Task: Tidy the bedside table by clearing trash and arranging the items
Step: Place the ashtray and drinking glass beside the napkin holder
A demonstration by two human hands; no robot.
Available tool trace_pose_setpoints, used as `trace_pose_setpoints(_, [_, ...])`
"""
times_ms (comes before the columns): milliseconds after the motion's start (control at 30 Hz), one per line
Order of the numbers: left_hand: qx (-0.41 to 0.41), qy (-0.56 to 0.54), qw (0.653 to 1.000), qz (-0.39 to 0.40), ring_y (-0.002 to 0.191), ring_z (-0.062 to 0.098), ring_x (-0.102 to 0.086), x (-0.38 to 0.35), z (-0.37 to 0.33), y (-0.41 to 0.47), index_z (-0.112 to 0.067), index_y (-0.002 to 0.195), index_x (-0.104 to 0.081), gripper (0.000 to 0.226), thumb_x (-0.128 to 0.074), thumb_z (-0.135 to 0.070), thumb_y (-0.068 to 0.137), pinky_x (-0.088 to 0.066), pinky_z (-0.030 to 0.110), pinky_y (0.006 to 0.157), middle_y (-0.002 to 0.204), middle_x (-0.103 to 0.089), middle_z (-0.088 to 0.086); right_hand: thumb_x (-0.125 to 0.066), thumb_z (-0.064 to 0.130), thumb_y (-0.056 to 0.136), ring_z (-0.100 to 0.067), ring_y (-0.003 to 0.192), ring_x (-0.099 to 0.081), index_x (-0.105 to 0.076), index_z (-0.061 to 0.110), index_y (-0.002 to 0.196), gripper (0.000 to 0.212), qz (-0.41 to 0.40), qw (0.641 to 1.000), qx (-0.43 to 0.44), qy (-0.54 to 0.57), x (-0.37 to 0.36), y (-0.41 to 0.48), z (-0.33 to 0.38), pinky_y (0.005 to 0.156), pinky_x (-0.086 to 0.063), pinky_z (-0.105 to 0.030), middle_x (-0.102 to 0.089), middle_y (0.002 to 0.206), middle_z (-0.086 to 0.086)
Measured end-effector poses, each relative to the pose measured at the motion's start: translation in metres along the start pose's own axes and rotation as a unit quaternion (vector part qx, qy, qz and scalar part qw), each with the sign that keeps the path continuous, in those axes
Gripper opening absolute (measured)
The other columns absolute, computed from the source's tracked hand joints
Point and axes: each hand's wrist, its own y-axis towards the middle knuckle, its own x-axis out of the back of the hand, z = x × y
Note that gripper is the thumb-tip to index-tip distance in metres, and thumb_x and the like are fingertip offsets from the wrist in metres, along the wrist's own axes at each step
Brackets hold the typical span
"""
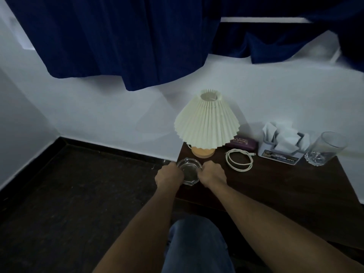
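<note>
Together, left hand (169, 177) and right hand (212, 175) clasp the ashtray (189, 170) (fingertips hidden).

Both forearms stretched forward now: left hand (169, 176) grips the left rim of the round clear glass ashtray (189, 170), right hand (213, 173) grips its right rim, fingers curled.

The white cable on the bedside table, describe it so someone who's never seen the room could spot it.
Start at the pleated lamp on the dark bedside table. Just right of its wooden base, in front of the purple glasses case, lies the white cable. It is the only thin, coiled loop there.
</note>
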Motion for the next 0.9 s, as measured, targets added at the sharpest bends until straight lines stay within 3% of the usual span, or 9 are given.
trace_pose_setpoints(133, [-0.022, 0.032, 0.999, -0.025, 0.118, 0.036, -0.06, 0.0, -0.001, 0.003, -0.012, 0.125, -0.06, 0.032, -0.045, -0.023, 0.1, -0.05, 0.044, 0.093, 0.126, -0.064, 0.015, -0.056, 0.028, 0.091, -0.032, 0.104, -0.065, -0.069, 0.012, 0.108, 0.026, -0.022, 1.0, 0.007, 0.002, -0.005, 0.002, -0.001, 0.073, -0.047, -0.031, -0.067, 0.111, -0.012])
trace_pose_setpoints(367, [-0.1, 0.054, 0.991, -0.071, 0.106, 0.033, -0.066, 0.001, -0.038, -0.012, -0.014, 0.117, -0.064, 0.031, -0.044, -0.031, 0.101, -0.052, 0.041, 0.084, 0.113, -0.069, 0.012, -0.055, 0.026, 0.088, -0.035, 0.097, -0.067, -0.071, 0.006, 0.1, 0.028, -0.067, 0.997, 0.007, 0.031, 0.035, -0.008, -0.028, 0.071, -0.05, -0.033, -0.069, 0.103, -0.015])
trace_pose_setpoints(600, [-0.179, 0.049, 0.981, -0.058, 0.116, 0.034, -0.062, -0.021, -0.129, -0.057, -0.015, 0.124, -0.064, 0.034, -0.046, -0.034, 0.102, -0.052, 0.042, 0.089, 0.124, -0.065, 0.012, -0.056, 0.028, 0.086, -0.035, 0.101, -0.068, -0.073, 0.012, 0.104, 0.029, -0.126, 0.988, -0.065, 0.056, 0.113, -0.029, -0.105, 0.08, -0.056, -0.035, -0.07, 0.107, -0.014])
trace_pose_setpoints(900, [-0.277, 0.02, 0.96, -0.047, 0.115, 0.034, -0.065, -0.08, -0.256, -0.11, -0.016, 0.117, -0.068, 0.033, -0.045, -0.034, 0.101, -0.052, 0.041, 0.09, 0.12, -0.07, 0.011, -0.054, 0.029, 0.088, -0.034, 0.094, -0.068, -0.072, 0.01, 0.096, 0.028, -0.196, 0.967, -0.142, 0.083, 0.19, -0.04, -0.229, 0.077, -0.055, -0.035, -0.071, 0.099, -0.013])
